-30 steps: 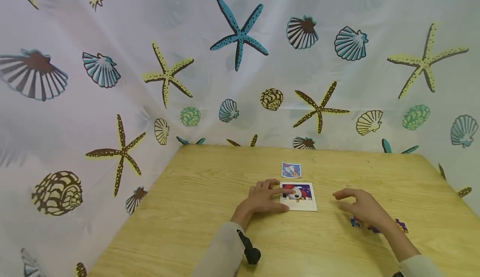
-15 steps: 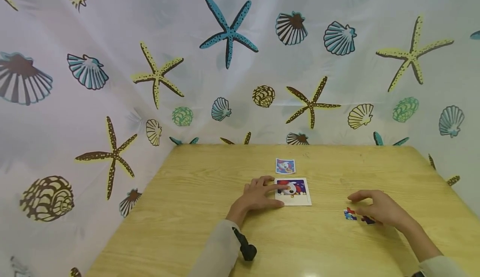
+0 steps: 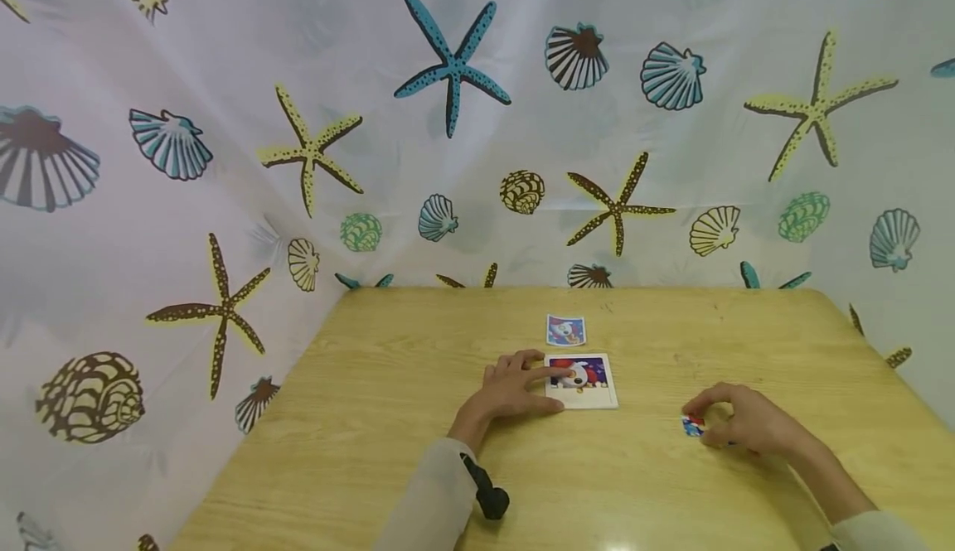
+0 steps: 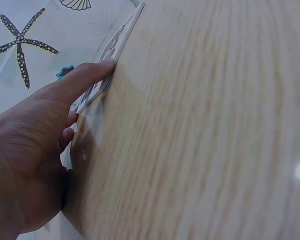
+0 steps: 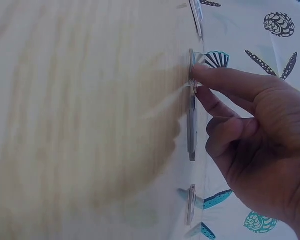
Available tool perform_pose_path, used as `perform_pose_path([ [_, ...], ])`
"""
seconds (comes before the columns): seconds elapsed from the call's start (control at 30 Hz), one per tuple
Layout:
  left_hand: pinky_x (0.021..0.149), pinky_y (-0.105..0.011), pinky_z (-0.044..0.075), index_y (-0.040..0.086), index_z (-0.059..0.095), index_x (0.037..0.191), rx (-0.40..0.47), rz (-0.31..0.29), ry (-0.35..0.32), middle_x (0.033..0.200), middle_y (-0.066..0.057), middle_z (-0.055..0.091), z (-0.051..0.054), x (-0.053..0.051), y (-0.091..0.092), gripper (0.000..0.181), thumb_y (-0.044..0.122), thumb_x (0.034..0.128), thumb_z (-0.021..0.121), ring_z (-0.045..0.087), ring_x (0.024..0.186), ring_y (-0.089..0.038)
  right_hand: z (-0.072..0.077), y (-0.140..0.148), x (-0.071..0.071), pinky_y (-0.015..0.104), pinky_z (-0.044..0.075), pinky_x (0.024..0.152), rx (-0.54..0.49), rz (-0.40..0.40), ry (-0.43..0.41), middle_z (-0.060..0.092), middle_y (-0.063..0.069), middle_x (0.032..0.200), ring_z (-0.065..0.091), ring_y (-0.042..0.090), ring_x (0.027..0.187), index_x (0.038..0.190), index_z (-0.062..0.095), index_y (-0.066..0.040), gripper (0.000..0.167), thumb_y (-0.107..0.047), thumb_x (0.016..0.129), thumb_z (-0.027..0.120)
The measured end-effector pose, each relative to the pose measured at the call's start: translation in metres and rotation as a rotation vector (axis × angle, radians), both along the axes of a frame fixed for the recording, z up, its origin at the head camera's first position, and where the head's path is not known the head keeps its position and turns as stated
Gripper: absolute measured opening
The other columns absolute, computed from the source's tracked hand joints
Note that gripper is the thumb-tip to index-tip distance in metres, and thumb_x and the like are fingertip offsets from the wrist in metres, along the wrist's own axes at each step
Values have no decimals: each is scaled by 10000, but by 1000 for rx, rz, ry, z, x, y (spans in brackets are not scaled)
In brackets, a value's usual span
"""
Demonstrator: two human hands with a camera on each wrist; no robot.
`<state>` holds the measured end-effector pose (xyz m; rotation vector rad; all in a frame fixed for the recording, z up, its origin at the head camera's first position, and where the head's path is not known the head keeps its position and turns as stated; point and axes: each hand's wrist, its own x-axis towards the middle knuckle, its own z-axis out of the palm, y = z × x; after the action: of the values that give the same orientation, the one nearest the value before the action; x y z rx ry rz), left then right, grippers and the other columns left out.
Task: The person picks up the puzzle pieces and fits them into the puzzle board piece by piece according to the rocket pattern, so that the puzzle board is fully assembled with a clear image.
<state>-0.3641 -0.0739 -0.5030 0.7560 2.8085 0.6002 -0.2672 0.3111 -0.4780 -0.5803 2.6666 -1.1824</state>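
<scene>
A white square board with a partial puzzle picture in its upper part lies on the table. My left hand rests at its left side, index finger over the picture; in the left wrist view, the thumb of that hand presses on the near edge of the board. To the right, my right hand pinches a blue and red puzzle piece between thumb and index finger, low at the tabletop. In the right wrist view, this hand has its fingertips at the piece, seen edge-on.
Behind the board lies a small picture card. More pieces lie beside and under my right hand, one a little apart from the others. A patterned curtain stands along the back and left of the wooden table.
My right hand has lowered to the loose pieces, and its thumb and index finger have closed on the blue and red one. The left hand stays at the board. The head view has shifted slightly.
</scene>
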Motion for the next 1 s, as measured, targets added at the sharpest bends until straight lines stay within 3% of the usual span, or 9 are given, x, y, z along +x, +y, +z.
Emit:
perform_pose_path([
  [0.07, 1096, -596, 237, 464, 517, 1515, -7, -6, -5, 1642, -22, 321, -3, -1, 0, 632, 604, 924, 692, 290, 1444, -361, -1, -2, 1, 434, 490, 888, 14, 7, 4, 712, 57, 1095, 626, 219, 1051, 1182, 745, -31, 326, -55, 864, 812],
  [0.2, 1093, -593, 240, 471, 511, 1516, 2, -4, 10, 1643, -19, 324, -13, -3, 0, 650, 614, 911, 704, 299, 1437, -360, -2, -4, 2, 367, 499, 845, -3, -9, -37, 719, 56, 1099, 643, 306, 1073, 1174, 751, -29, 307, -32, 870, 792],
  [0.3, 1097, -602, 233, 458, 516, 1515, 26, 3, 16, 1642, -22, 332, -14, -4, 0, 664, 606, 902, 723, 300, 1434, -361, -2, -5, 1, 300, 484, 784, -6, -9, -35, 729, 61, 1091, 647, 272, 1044, 1167, 755, -30, 302, -35, 867, 791],
  [0.47, 1108, -610, 222, 443, 498, 1531, 51, 7, 4, 1643, -27, 335, -7, -3, -2, 698, 613, 895, 731, 302, 1441, -358, 0, -11, -5, 264, 458, 660, -7, -18, -17, 732, 69, 1103, 604, 124, 823, 1165, 763, -45, 290, -75, 879, 802],
  [0.57, 1093, -599, 244, 446, 500, 1528, 65, 8, 14, 1631, -23, 353, -5, -2, -2, 713, 642, 882, 729, 325, 1421, -352, 1, -18, -9, 241, 463, 623, -34, -31, -16, 726, 109, 1154, 594, 76, 787, 1160, 764, -50, 284, -79, 881, 806],
  [0.7, 1081, -587, 259, 464, 479, 1535, 57, 11, 23, 1634, -10, 353, -8, -4, -1, 736, 669, 871, 721, 340, 1402, -343, 2, -31, -13, 238, 439, 532, -76, -48, -32, 708, 138, 1196, 534, 56, 640, 1165, 757, -58, 263, -71, 904, 781],
  [0.83, 1098, -586, 245, 460, 469, 1545, 52, 25, 22, 1644, -4, 343, -12, -6, -1, 748, 648, 872, 733, 333, 1407, -334, 4, -48, -19, 253, 390, 402, -109, -66, -32, 680, 159, 1220, 350, 74, 427, 1169, 756, -78, 234, -65, 936, 744],
  [1.0, 1099, -572, 247, 449, 463, 1551, 56, 34, 26, 1645, 4, 339, -13, -5, -3, 761, 650, 868, 734, 337, 1399, -318, 6, -73, -30, 321, 453, 393, -108, -73, 12, 689, 163, 1208, 403, 92, 412, 1138, 771, -77, 229, -26, 917, 743],
])
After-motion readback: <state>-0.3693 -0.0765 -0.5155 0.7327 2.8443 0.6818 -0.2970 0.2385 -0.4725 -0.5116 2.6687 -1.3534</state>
